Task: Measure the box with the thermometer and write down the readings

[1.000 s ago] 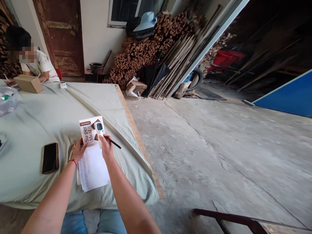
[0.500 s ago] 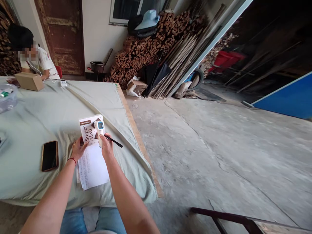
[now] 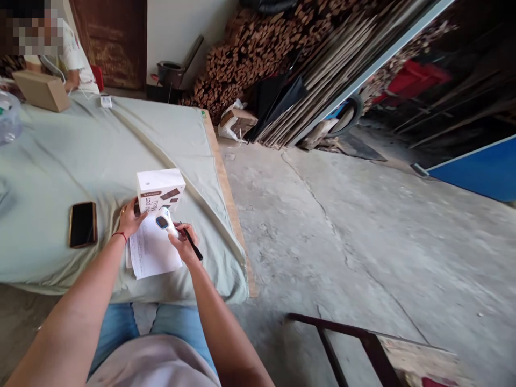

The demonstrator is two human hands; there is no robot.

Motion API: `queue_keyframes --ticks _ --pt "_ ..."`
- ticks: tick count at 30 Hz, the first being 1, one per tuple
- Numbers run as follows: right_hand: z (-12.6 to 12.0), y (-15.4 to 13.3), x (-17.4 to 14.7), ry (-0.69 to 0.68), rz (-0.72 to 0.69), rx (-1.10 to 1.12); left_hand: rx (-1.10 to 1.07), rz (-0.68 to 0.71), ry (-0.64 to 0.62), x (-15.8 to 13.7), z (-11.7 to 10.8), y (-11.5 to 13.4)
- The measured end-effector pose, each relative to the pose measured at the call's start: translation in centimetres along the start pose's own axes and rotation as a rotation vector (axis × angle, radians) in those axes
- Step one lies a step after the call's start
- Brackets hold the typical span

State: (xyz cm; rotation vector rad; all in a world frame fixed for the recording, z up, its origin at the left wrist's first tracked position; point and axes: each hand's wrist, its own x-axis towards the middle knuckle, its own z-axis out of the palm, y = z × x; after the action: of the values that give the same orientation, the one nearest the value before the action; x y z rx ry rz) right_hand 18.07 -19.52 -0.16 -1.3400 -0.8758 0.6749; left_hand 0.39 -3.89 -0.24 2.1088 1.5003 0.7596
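My left hand grips the lower left side of a white box with "Super Meal" lettering, its top face tipped into view. In my right hand is a white handheld infrared thermometer, its small display facing me. A black pen sticks out between the same hand's fingers. Below the box, printed paper sheets lie on the cloth-covered table. To the left of my left hand lies a dark phone in a brown-edged case.
Across the table sits a person in a white top, behind a cardboard box. A clear plastic tub stands at the left edge. Stacked firewood lines the wall, and a dark wooden chair is at lower right.
The box has tilted, so its top face now shows. My right hand has drawn the thermometer down from the box's front and turned it. The camera view has tipped downward.
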Motion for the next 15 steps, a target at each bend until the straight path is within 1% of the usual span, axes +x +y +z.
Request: queue_keyframes --ticks 2,4,6,8,10,12,15 --pt "-1.3 1.6 -1.5 -0.022 -0.066 -0.231 0.051 0.023 -0.002 0.0 0.3 0.3" --pt "-2.0 2.6 -2.4 -0.038 -0.139 -0.429 0.104 0.035 -0.015 -0.2 0.6 0.6" --pt "-2.2 2.9 -3.0 -0.032 -0.217 -0.591 0.163 0.053 -0.036 -0.7 0.7 0.9" --pt "-2.1 2.5 -3.5 -0.009 -0.287 -0.689 0.224 0.069 -0.049 -1.5 0.7 1.3" --pt "-1.7 1.7 -4.2 0.002 -0.338 -0.681 0.284 0.073 -0.051 -2.8 0.5 1.7" --pt "-1.0 1.0 -5.1 -0.041 -0.346 -0.58 0.338 0.076 -0.054 -4.2 0.2 2.1" --pt "0.0 0.5 -6.4 -0.111 -0.259 -0.431 0.397 0.091 -0.064 -6.7 -0.3 2.5"
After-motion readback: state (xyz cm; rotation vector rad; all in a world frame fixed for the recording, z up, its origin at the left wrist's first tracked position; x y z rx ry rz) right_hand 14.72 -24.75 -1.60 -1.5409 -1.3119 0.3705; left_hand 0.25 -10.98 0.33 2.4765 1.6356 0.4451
